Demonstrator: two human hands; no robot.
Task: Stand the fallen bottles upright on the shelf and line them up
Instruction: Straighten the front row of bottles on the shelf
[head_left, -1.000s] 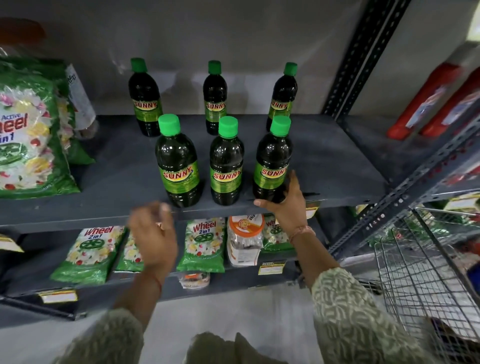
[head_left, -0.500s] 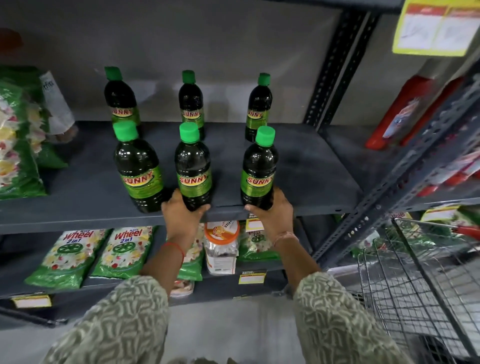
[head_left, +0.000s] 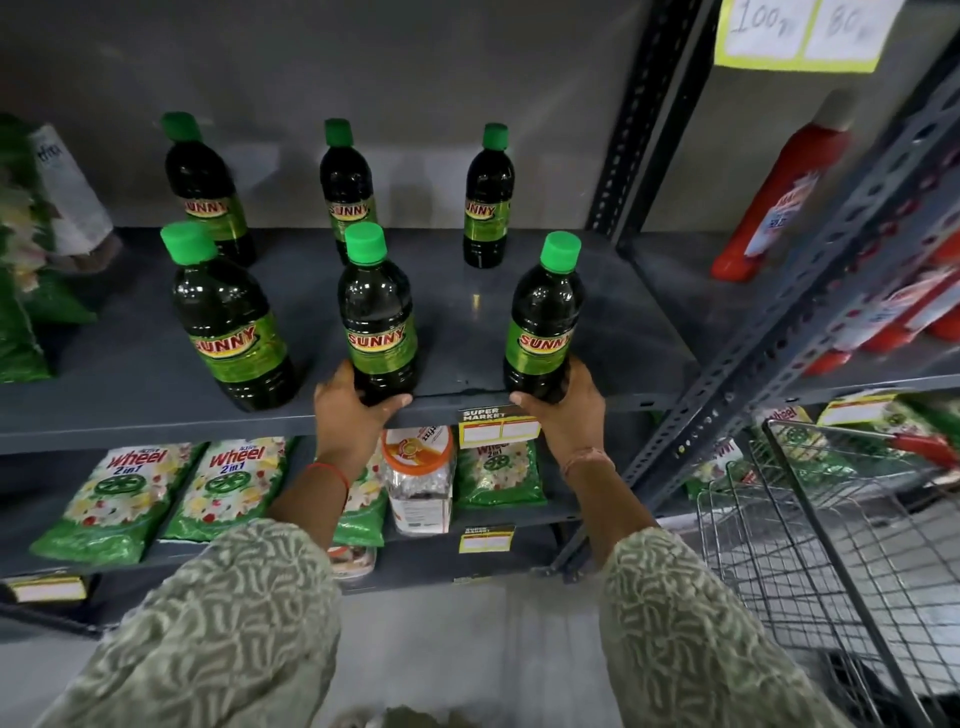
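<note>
All six bottles stand upright on the shelf (head_left: 613, 332) (none fallen). The left hand (head_left: 349, 415) wraps its fingers around the middle front bottle (head_left: 378, 317); the right hand (head_left: 569, 410) grips the bottle at 3 o'clock (head_left: 543, 322). Only aligning is left.

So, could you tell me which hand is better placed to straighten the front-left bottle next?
The left hand, I think. It grips the base of the middle front bottle, right beside the front-left bottle, which no hand touches. The right hand holds the front-right bottle and would have to cross over.
</note>
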